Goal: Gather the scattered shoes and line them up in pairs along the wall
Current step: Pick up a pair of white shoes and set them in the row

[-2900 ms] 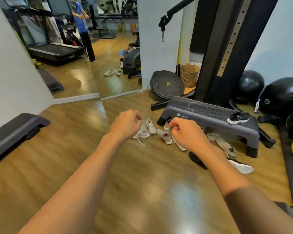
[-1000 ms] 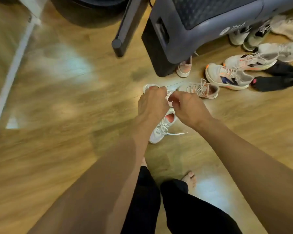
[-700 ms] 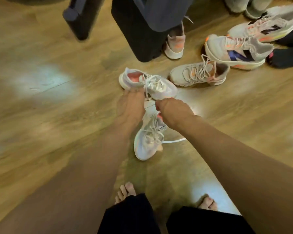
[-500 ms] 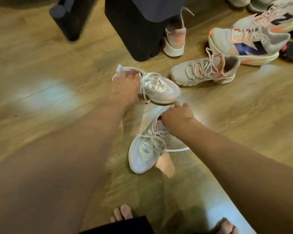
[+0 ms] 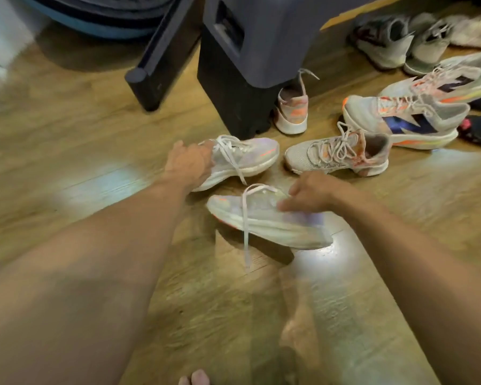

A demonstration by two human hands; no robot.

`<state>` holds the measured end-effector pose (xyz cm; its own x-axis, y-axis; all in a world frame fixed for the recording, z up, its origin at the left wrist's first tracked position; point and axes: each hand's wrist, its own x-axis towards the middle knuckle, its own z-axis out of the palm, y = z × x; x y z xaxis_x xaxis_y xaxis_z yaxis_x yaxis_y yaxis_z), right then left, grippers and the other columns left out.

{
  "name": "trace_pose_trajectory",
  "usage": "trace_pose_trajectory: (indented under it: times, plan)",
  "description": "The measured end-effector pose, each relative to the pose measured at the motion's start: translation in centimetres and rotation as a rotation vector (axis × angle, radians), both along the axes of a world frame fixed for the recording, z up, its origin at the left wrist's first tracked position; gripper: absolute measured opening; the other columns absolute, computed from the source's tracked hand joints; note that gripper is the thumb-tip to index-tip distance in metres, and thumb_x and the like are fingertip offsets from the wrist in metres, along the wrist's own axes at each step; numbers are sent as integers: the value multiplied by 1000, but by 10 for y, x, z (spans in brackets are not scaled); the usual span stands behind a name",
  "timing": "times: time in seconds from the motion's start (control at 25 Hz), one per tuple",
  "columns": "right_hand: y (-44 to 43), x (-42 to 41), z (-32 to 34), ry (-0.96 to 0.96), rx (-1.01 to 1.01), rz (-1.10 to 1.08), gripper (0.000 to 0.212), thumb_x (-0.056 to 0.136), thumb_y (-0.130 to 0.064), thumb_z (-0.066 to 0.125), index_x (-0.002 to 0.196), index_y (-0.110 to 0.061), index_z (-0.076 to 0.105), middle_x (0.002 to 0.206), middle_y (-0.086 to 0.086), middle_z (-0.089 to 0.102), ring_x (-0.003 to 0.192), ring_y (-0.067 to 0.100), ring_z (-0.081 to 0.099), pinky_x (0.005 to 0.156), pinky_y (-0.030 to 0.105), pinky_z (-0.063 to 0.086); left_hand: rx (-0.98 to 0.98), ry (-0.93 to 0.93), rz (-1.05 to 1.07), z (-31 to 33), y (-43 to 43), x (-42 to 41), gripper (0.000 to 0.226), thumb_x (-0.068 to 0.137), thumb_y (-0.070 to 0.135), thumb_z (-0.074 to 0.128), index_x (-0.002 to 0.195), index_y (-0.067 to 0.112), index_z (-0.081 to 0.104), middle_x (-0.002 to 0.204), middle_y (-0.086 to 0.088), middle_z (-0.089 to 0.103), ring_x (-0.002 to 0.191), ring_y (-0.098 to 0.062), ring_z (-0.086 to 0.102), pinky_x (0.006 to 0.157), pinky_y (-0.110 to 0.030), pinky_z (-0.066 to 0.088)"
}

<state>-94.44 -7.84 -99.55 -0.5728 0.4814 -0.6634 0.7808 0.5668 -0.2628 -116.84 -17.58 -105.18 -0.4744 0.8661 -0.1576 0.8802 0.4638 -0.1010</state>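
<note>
Gripping the heel end of a pale white-and-lilac mesh trainer (image 5: pixel 247 158), your left hand (image 5: pixel 188 162) has its fingers curled round the back of the shoe, much as it did half a second ago. The toe points right; whether the sole touches the wooden floor (image 5: pixel 67 151) is hard to tell through the blur.

Your right hand (image 5: pixel 314 193) holds the matching pale trainer (image 5: pixel 267 218) by its top opening, fingers curled over the edge. This shoe has changed most: before, its toe pointed back toward you; now it lies crosswise, toe to the left, raised clear of the floor with a shadow under it and one long white lace (image 5: pixel 245 232) hanging down. The two trainers are close together, one just beyond the other, not touching.

Just right of the farther trainer sits a beige knit sneaker with coral trim (image 5: pixel 336 154). Beyond it, a pink-heeled shoe (image 5: pixel 292 112) is tucked against the leg of the dark grey plastic step platform (image 5: pixel 247 37). Further right lie a grey running shoe with a blue logo and orange sole (image 5: pixel 406 120), its partner (image 5: pixel 442 81) behind it, and a pair of grey shoes (image 5: pixel 383 43) under the platform. Your bare toes (image 5: pixel 195 380) show at the bottom edge.
</note>
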Motion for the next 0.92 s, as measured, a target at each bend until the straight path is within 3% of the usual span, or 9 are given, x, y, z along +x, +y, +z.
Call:
trace_pose_trajectory:
  times: [0.08, 0.12, 0.28, 0.4, 0.48, 0.6, 0.68, 0.8, 0.92]
  plan:
    - [13, 7, 0, 151, -49, -337, 41, 83, -51, 64, 82, -10, 60, 87, 8, 58, 83, 24, 57, 69, 33, 46, 103, -110, 168, 7, -14, -14, 32, 98, 29, 44, 124, 11, 46, 114, -16, 61, 104, -36, 57, 88, -44, 42]
    - [15, 9, -2, 209, -78, -493, 43, 84, -51, 64, 88, -9, 59, 88, 10, 58, 80, 25, 57, 65, 33, 46, 141, -167, 231, 11, -19, -19, 31, 98, 28, 45, 122, 8, 46, 115, -18, 59, 104, -37, 56, 86, -45, 42]
    - [3, 2, -13, 408, -349, -966, 43, 85, -56, 61, 80, -13, 55, 65, 4, 48, 52, 13, 38, 41, 22, 31, 305, -283, 404, 21, -23, -18, 38, 98, 28, 45, 127, 3, 43, 118, -19, 57, 106, -37, 55, 79, -41, 39]
    - [-2, -4, -16, 582, -604, -1153, 42, 78, -63, 63, 73, -22, 57, 56, -1, 48, 49, 11, 36, 40, 19, 29, 479, -521, 584, 21, -22, -16, 36, 96, 31, 48, 123, 7, 54, 120, -14, 60, 107, -33, 56, 78, -33, 36]
    - [-3, -8, -16, 676, -735, -1190, 40, 76, -66, 62, 72, -26, 58, 56, -4, 48, 49, 10, 36, 40, 18, 28, 562, -697, 649, 19, -21, -20, 33, 94, 30, 50, 113, 6, 61, 114, -16, 64, 98, -31, 58, 72, -30, 36]
    - [-2, -14, -9, 781, -624, -1070, 32, 82, -55, 64, 80, -23, 60, 60, -5, 49, 52, 10, 39, 43, 23, 33, 536, -645, 648, 22, -21, -19, 33, 96, 31, 48, 108, 4, 62, 110, -18, 64, 93, -32, 57, 70, -31, 35]
    - [-4, -21, -3, 763, -379, -783, 20, 82, -35, 69, 93, -18, 64, 73, -4, 60, 63, 13, 52, 55, 27, 41, 398, -458, 503, 24, -16, -11, 33, 98, 29, 44, 118, 5, 54, 116, -17, 61, 99, -34, 57, 75, -35, 39]
    - [-22, -33, -7, 474, 227, -296, 28, 82, -30, 69, 104, -16, 61, 93, 4, 66, 85, 25, 62, 71, 35, 48, -39, -287, 155, 22, -11, 14, 47, 95, 23, 44, 138, 14, 30, 130, -16, 54, 116, -36, 53, 92, -45, 39]
    - [-50, -42, -19, 308, 563, -41, 25, 87, -23, 64, 110, -17, 58, 101, 6, 66, 88, 27, 64, 64, 31, 39, -358, -105, 19, 10, -19, 34, 56, 93, 21, 46, 143, 17, 22, 139, -15, 46, 132, -35, 36, 109, -52, 22]
